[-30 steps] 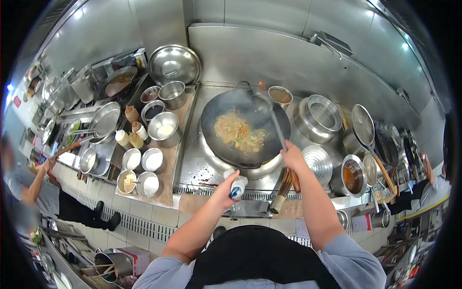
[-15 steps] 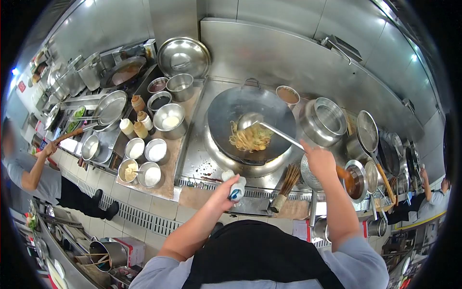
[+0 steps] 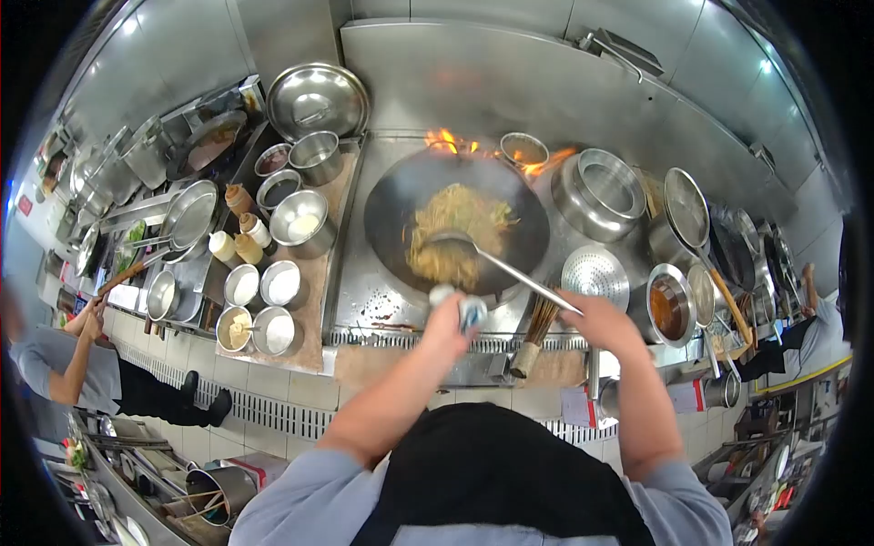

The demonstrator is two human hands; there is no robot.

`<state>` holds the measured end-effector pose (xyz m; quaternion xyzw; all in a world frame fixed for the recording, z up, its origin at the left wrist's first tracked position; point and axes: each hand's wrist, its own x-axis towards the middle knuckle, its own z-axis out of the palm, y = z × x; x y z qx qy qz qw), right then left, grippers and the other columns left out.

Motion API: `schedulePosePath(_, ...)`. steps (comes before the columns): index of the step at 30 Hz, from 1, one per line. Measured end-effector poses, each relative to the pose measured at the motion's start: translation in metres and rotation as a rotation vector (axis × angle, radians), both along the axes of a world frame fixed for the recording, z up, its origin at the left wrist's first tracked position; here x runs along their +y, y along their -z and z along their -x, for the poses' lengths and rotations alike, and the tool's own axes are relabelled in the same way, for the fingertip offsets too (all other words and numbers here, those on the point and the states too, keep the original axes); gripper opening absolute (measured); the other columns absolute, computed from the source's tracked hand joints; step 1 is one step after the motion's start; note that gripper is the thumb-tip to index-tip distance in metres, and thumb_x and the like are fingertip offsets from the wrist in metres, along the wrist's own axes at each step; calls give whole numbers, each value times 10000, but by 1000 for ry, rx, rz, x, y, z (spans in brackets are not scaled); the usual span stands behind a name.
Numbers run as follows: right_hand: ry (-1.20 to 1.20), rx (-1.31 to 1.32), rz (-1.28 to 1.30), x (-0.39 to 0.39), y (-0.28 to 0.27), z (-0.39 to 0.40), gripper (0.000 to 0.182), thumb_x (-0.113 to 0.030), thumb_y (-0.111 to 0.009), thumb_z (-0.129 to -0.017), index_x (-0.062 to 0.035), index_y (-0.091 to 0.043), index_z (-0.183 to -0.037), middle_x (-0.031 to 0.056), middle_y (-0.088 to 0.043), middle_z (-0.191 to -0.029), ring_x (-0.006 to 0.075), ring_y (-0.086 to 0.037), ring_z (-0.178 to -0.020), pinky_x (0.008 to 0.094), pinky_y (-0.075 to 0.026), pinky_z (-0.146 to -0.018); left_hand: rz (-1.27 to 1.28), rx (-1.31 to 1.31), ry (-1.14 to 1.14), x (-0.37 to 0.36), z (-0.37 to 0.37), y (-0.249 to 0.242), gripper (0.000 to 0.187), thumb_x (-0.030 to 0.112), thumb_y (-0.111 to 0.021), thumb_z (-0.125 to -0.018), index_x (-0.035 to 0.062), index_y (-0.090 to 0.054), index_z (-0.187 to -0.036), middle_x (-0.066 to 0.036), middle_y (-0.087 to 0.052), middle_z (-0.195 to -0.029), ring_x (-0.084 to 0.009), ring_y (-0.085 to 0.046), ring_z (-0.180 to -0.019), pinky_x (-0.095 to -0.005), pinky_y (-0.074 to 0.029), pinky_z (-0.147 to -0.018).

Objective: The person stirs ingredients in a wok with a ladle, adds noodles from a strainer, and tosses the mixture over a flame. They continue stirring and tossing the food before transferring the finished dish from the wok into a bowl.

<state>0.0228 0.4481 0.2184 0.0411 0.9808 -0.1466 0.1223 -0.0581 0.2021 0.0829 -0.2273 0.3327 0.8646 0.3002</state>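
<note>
Noodles spread across the black wok on the stove, spilling up its inner wall. My right hand is wrapped round the handle of a metal ladle, whose bowl sits in the noodles at the middle of the wok. At the near edge of the wok, my left hand is closed on a white and blue cloth. Part of the cloth is hidden behind the fingers, and the wok's near handle cannot be seen clearly.
Orange flames rise behind the wok. Metal bowls and squeeze bottles stand at left. A perforated skimmer, a bamboo brush and a bowl of reddish liquid are at right. A co-worker stands far left.
The noodles have spread out from a compact heap. Flames have appeared behind the wok. My left hand has moved up against the wok's near edge, and my right hand has come lower with the ladle.
</note>
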Motion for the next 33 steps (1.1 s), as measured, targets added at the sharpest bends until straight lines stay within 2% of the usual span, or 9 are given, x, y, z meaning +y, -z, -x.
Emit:
schedulePosePath(2,-79,-4,3,9,-23,-5,433,-319,-534,-887,-248,-499,-1313,190,-642,-1007,372,-603,-955,446,-468,-852,-28,-100,25,-10,-41,-70,106,193,-454,-891,127,-525,-848,-36,-567,-710,-176,-537,-555,-302,-348,-361)
schedulePosePath(10,133,105,-206,-44,16,13,411,-288,-482,-927,-201,-475,-1328,162,-640,-1010,347,-618,-897,446,-497,-782,131,-20,-98,-13,-48,16,102,177,-539,-840,96,-573,-892,-45,-593,-732,-178,-571,-602,-309,-416,-434)
schedulePosePath(13,204,179,-216,-47,-10,-6,415,-305,-494,-924,-214,-476,-1328,156,-649,-932,343,-627,-846,445,-500,-754,393,-111,158,-27,-70,22,74,208,-541,-850,149,-552,-893,-35,-600,-748,-201,-613,-682,-362,-460,-489)
schedulePosePath(16,173,66,-96,-18,-51,-42,414,-259,-546,-893,-194,-511,-1300,159,-656,-946,348,-631,-851,429,-495,-771,357,-217,51,-19,-70,-55,77,216,-527,-862,142,-540,-879,-54,-586,-733,-198,-566,-600,-320,-410,-441)
schedulePosePath(19,-15,159,45,17,-72,-52,408,-207,-595,-847,-185,-558,-1252,159,-655,-989,345,-628,-884,409,-487,-796,-85,-118,84,-31,-46,-96,103,194,-494,-885,126,-534,-820,-14,-571,-684,-142,-522,-546,-279,-330,-399)
schedulePosePath(21,-86,47,140,26,-73,-53,403,-178,-616,-812,-171,-587,-1214,155,-635,-1063,345,-623,-910,390,-481,-821,-14,-65,91,-28,-32,-101,115,192,-503,-879,120,-533,-795,-11,-565,-660,-141,-514,-532,-285,-329,-394)
schedulePosePath(25,68,111,-106,-20,-23,-13,399,-213,-569,-864,-161,-544,-1259,148,-656,-962,333,-623,-888,442,-482,-783,171,-33,-44,-8,-29,-44,115,208,-531,-863,106,-562,-820,-22,-595,-697,-157,-569,-589,-323,-423,-447)
schedulePosePath(28,124,62,-195,-45,3,-6,389,-235,-540,-886,-190,-528,-1272,140,-654,-939,325,-623,-878,464,-480,-772,303,-82,125,-27,-67,15,120,222,-541,-856,105,-571,-864,-34,-615,-777,-182,-590,-633,-352,-444,-475)
schedulePosePath(33,-10,25,-135,-8,-41,-28,391,-235,-539,-883,-223,-531,-1274,140,-656,-936,327,-626,-894,453,-484,-795,312,-161,203,-31,-82,-62,121,224,-535,-859,107,-565,-876,-31,-620,-795,-182,-582,-626,-333,-400,-447)
